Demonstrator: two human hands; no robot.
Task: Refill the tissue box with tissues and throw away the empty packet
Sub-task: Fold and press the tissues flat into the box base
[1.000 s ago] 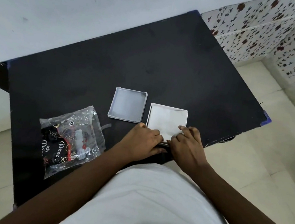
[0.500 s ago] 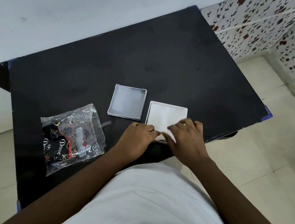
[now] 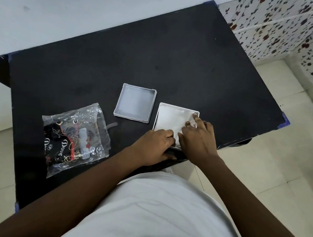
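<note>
Square white tissue box [image 3: 178, 108] brim-full; left hand [image 3: 153, 147] apparently steadies it, right hand [image 3: 198, 141] fingers spread, pressing tissues [image 3: 169, 122].

White tissues [image 3: 168, 122] under both hands fill a white box [image 3: 178, 107]; beside it, a pale grey lid [image 3: 135, 102] on a black table [image 3: 178, 62]; farther left, a clear packet [image 3: 74, 137] printed black, red and gold.

The square white plastic tissue box [image 3: 178, 107] showed smooth, matt walls. Under the fingers [image 3: 197, 121] of the right hand lay soft white paper tissues [image 3: 169, 121], matt and lightly creased. Left of those fingers, the square translucent plastic lid [image 3: 135, 102] appeared frosted and smooth. Further left, the clear plastic packet [image 3: 76, 138] was glossy and crinkled. The black table top [image 3: 160, 50] was matt, faintly scuffed.
</note>
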